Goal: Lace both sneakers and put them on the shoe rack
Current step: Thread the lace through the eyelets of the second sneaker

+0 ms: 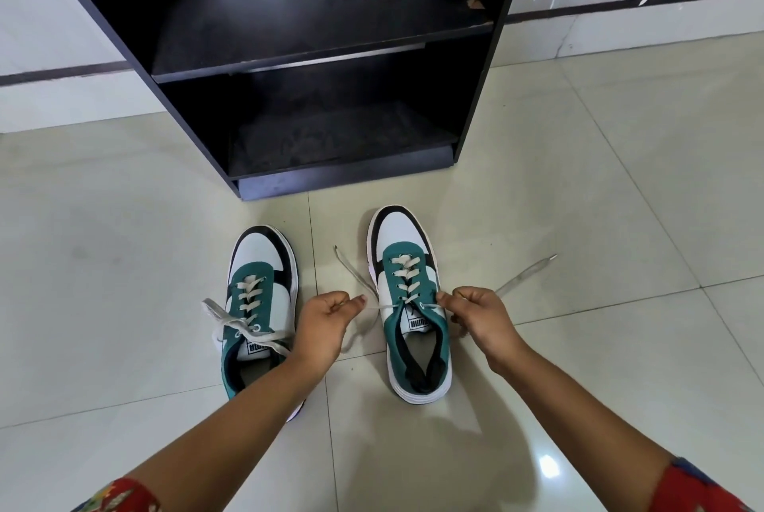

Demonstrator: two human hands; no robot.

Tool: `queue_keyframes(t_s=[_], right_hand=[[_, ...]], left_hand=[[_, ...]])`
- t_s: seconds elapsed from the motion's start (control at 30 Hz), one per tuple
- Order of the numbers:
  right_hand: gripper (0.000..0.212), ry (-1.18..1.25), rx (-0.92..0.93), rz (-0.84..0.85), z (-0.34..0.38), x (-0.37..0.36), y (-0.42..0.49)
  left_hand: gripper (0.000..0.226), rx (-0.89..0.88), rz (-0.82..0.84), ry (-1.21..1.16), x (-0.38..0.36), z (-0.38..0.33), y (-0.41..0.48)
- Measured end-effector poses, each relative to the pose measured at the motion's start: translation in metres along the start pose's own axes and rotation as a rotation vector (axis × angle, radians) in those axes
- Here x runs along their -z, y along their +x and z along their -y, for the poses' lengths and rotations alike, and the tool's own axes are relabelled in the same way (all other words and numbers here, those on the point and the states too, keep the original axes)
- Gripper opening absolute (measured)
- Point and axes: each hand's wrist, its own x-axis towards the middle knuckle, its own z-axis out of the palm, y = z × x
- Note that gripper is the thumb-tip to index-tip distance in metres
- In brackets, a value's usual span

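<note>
Two teal, white and black sneakers stand side by side on the floor, toes toward the rack. The right sneaker (413,305) has its white lace (407,278) threaded up the eyelets. My left hand (326,317) pinches the left end of that lace, and my right hand (475,313) pinches the right end; both ends are pulled out sideways from the top eyelets. The loose tips trail past each hand onto the floor. The left sneaker (258,296) is laced, with its lace ends lying loose across the tongue. My left forearm covers its heel.
A black shoe rack (475,106) with two open shelves stands just beyond the sneakers, against a white wall with a dark skirting line. Pale glossy floor tiles (124,263) spread on both sides.
</note>
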Motion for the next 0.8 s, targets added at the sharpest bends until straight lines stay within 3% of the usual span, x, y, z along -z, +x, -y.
queue_keyframes(t_s=[0.13,0.2,0.23,0.3,0.37,0.47,0.6,0.7,0.8], right_hand=[[0.043,-0.05,0.015,0.046,-0.001,-0.003,-0.005],[0.033,-0.336,0.136,0.027,0.003,0.003,-0.009],[0.028,-0.489,0.227,-0.058,0.003,0.007,-0.013],[0.029,-0.623,0.38,-0.258,0.005,0.015,-0.026],[0.041,-0.623,0.329,-0.263,0.006,0.013,-0.038],[0.047,-0.459,0.083,-0.158,0.003,-0.001,-0.041],[0.022,0.052,-0.06,-0.211,0.016,-0.019,-0.028],[0.006,0.36,-0.152,-0.146,0.031,-0.027,-0.026],[0.019,0.402,-0.157,-0.107,0.036,-0.029,-0.027]], left_hand=[[0.045,-0.021,0.071,0.214,0.003,-0.004,-0.001],[0.022,-0.109,0.037,0.445,0.004,-0.008,-0.003],[0.023,-0.171,-0.035,0.527,0.005,-0.01,-0.007],[0.028,-0.321,-0.167,0.509,0.004,-0.014,-0.016],[0.022,-0.253,-0.106,0.431,-0.001,-0.016,-0.03],[0.037,0.079,0.053,0.275,-0.014,-0.014,-0.034],[0.04,0.316,0.023,0.017,-0.028,-0.024,-0.023],[0.025,0.339,-0.042,-0.132,-0.038,-0.034,-0.017],[0.015,0.245,-0.081,-0.212,-0.041,-0.039,-0.014]])
